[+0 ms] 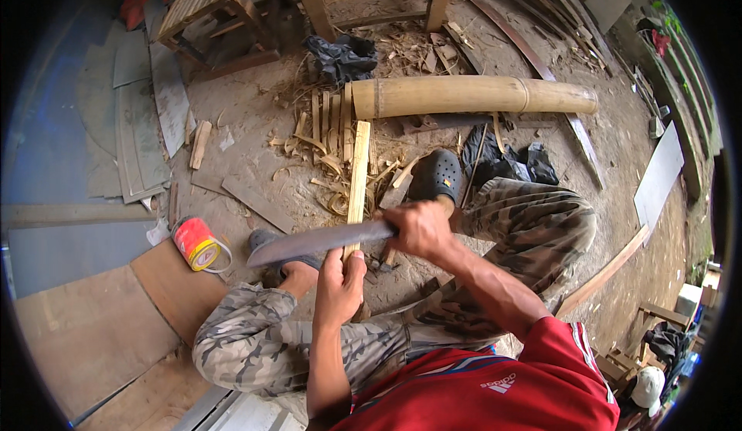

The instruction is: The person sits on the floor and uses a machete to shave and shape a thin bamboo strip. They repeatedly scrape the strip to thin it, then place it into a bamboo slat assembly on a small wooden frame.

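The right hand (421, 228) is wrapped tight around the handle of a big knife (317, 241). The left hand (340, 280) grips the near end of a thin bamboo strip (358, 172), which points away over the dirt floor (255, 106). The blade lies across the strip, just above the left thumb.

To do this well, I think the blade should push away from the body, and the thumb should stay behind the edge.

The handle is hidden inside the fist. The near end of the strip is covered by the left hand. A fat bamboo pole (471, 95) lies farther off, past the shavings (332, 191).
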